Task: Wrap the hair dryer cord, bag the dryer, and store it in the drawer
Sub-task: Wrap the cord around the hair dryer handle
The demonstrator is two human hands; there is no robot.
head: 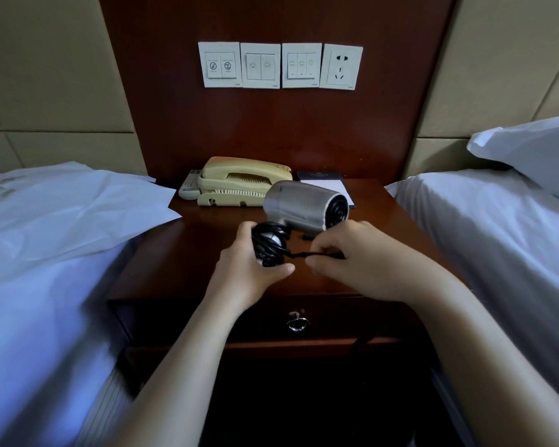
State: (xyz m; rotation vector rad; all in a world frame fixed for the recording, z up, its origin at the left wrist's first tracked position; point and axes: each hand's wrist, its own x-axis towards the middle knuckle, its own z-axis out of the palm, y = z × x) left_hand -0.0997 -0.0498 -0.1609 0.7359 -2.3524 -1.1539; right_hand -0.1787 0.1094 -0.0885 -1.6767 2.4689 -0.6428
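L hand (249,271) grips dryer (299,204); R (359,262) pinches cord (267,250).

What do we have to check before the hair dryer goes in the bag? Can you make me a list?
1. Unplugged: ok. The wall socket holds no plug.
2. All wound up: not ok. The cord coils round the handle, but a loose end runs into the right hand.
3. Firm hold: ok. The left hand grips the hair dryer by its wrapped handle.
4. Mouth open: cannot tell. The bag lies flat on the bed at the left.
5. Storage ready: not ok. The drawer is shut.
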